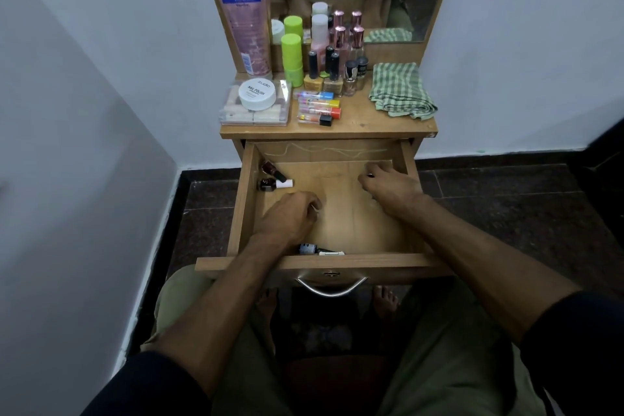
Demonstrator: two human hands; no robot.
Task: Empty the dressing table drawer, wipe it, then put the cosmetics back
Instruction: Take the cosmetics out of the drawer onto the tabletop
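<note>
Wooden drawer (pixel 243 199), both hands' fingers curled (contents unclear), nail polish bottles (pixel 275 179) beyond left hand (pixel 287 216)

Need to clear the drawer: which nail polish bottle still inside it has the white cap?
The dark bottle lying on its side by the drawer's left wall; the red one just behind it has a black cap.

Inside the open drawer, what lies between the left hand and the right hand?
In the head view, nothing lies between the left hand and the right hand: only the bare wooden floor of the drawer. The remaining nail polish bottles lie elsewhere.
</note>
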